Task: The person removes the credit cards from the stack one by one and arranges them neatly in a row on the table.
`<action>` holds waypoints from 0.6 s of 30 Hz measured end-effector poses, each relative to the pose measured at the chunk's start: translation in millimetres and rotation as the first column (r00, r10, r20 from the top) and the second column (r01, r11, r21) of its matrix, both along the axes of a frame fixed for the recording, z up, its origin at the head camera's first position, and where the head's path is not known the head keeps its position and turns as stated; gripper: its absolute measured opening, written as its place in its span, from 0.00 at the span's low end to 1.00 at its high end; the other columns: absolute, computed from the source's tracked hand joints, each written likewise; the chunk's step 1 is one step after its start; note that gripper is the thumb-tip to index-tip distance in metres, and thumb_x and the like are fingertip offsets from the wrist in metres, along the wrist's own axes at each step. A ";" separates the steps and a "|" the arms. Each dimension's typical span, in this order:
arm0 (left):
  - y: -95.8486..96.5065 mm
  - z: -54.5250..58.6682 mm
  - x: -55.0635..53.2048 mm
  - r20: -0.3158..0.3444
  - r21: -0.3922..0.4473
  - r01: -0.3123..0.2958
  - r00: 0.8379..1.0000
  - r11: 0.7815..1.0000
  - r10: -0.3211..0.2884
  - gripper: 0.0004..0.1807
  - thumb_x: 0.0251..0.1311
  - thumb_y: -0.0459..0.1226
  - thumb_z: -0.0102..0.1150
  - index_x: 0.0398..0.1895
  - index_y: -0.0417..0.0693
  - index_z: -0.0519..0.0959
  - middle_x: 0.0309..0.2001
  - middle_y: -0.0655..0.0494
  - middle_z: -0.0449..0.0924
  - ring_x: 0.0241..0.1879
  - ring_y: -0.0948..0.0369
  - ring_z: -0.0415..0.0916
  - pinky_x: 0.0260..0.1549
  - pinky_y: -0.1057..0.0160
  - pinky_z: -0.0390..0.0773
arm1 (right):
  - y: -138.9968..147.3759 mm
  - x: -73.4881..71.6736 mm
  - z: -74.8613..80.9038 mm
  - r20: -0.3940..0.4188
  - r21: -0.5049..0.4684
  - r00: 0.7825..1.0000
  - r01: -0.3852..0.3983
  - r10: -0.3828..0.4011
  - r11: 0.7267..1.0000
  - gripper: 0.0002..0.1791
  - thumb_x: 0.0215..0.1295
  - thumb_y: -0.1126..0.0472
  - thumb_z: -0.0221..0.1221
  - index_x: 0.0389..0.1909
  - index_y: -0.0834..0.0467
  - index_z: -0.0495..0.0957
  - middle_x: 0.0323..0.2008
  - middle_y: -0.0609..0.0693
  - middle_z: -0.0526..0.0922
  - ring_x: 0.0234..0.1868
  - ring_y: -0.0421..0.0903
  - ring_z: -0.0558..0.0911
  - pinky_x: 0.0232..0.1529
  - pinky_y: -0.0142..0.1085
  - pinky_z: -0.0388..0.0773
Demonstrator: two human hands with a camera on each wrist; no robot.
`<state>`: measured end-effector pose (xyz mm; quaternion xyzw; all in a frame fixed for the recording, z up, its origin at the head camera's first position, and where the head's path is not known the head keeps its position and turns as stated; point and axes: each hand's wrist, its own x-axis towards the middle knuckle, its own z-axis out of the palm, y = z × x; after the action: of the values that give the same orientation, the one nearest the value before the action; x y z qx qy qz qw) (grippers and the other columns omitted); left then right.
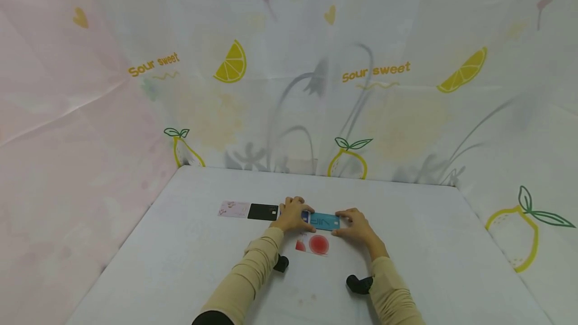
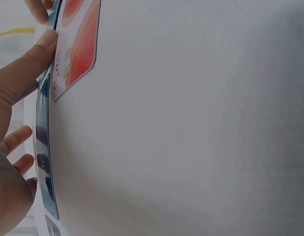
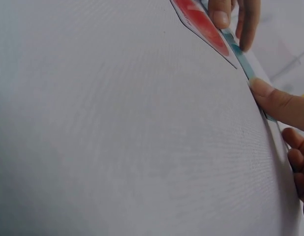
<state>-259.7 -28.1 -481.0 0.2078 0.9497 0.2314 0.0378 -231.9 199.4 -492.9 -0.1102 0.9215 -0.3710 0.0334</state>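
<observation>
A teal card (image 1: 325,221) lies flat on the white table at the right end of a row of cards. My left hand (image 1: 292,217) holds its left end, thumb by the near edge and index finger by the far edge. With thumb and index finger at the two right corners, my right hand (image 1: 358,227) grips the other end. Under the left hand a dark blue card (image 1: 305,216) is mostly hidden. Just nearer to me is a red and white card (image 1: 318,245); the left wrist view shows the chip on this red card (image 2: 80,54).
Leftward the row continues with a black card (image 1: 263,211) and a pale pink card (image 1: 234,209). Black devices (image 1: 358,285) sit at the wrists, close over the white table (image 1: 180,255). A lemon-print cloth (image 1: 289,114) hangs behind the table.
</observation>
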 end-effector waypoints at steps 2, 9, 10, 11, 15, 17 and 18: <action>-0.6 -0.7 -0.4 -0.008 0.000 0.000 1.000 1.000 0.000 0.28 0.39 0.52 0.75 0.47 0.55 0.83 0.58 0.45 0.68 0.56 0.46 0.58 0.49 0.45 0.60 | 0.0 0.1 -0.5 -0.011 0.002 1.000 -0.004 0.004 1.000 0.30 0.46 0.57 0.72 0.52 0.62 0.78 0.50 0.62 0.73 0.48 0.59 0.74 0.49 0.55 0.70; -1.4 -1.0 0.9 -0.012 0.013 -0.003 1.000 1.000 0.003 0.28 0.38 0.51 0.75 0.47 0.55 0.83 0.58 0.44 0.68 0.56 0.45 0.58 0.48 0.45 0.60 | 0.0 1.3 -3.6 -0.046 -0.008 0.999 0.003 -0.003 1.000 0.28 0.46 0.57 0.72 0.50 0.61 0.79 0.49 0.60 0.74 0.48 0.58 0.74 0.49 0.54 0.70; -1.4 -1.2 0.9 -0.014 0.010 -0.003 1.000 1.000 0.003 0.28 0.38 0.51 0.75 0.47 0.55 0.83 0.58 0.45 0.68 0.56 0.45 0.58 0.48 0.45 0.60 | 0.0 1.3 -4.0 -0.048 -0.009 0.999 0.006 -0.007 1.000 0.27 0.46 0.58 0.72 0.50 0.61 0.79 0.49 0.60 0.74 0.48 0.58 0.74 0.49 0.54 0.70; -1.4 -1.4 0.7 -0.016 0.009 -0.004 1.000 1.000 0.004 0.28 0.38 0.52 0.75 0.47 0.55 0.83 0.58 0.45 0.68 0.56 0.45 0.58 0.48 0.45 0.60 | 0.0 1.3 -4.3 -0.053 -0.006 0.999 0.008 -0.008 1.000 0.26 0.47 0.58 0.71 0.49 0.61 0.79 0.49 0.60 0.74 0.48 0.58 0.74 0.49 0.54 0.70; -1.0 -2.6 -0.2 -0.017 0.013 -0.011 1.000 1.000 0.011 0.28 0.38 0.52 0.75 0.47 0.56 0.83 0.59 0.45 0.68 0.56 0.45 0.58 0.49 0.46 0.59 | -0.1 1.5 -4.3 -0.059 0.000 0.998 0.009 -0.009 1.000 0.24 0.49 0.59 0.70 0.49 0.61 0.79 0.48 0.60 0.75 0.48 0.57 0.74 0.49 0.55 0.69; -0.8 -3.1 -0.8 -0.018 0.015 -0.014 1.000 1.000 0.014 0.28 0.38 0.52 0.75 0.47 0.57 0.83 0.59 0.46 0.68 0.57 0.46 0.57 0.49 0.46 0.59 | -0.1 1.5 -4.2 -0.057 0.000 0.998 0.010 -0.010 1.000 0.24 0.49 0.59 0.70 0.49 0.61 0.79 0.48 0.60 0.75 0.48 0.57 0.74 0.49 0.55 0.69; -0.7 -3.4 -1.1 -0.019 0.015 -0.014 1.000 1.000 0.014 0.28 0.37 0.52 0.75 0.47 0.57 0.83 0.59 0.46 0.68 0.57 0.45 0.57 0.49 0.46 0.59 | -0.1 1.5 -4.2 -0.052 0.002 0.999 0.014 -0.014 1.000 0.24 0.49 0.59 0.70 0.49 0.61 0.79 0.48 0.60 0.74 0.48 0.57 0.73 0.49 0.54 0.69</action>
<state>-260.9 -28.8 -484.4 0.2035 0.9497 0.2366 0.0254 -230.4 199.3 -497.1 -0.1133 0.9231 -0.3673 0.0069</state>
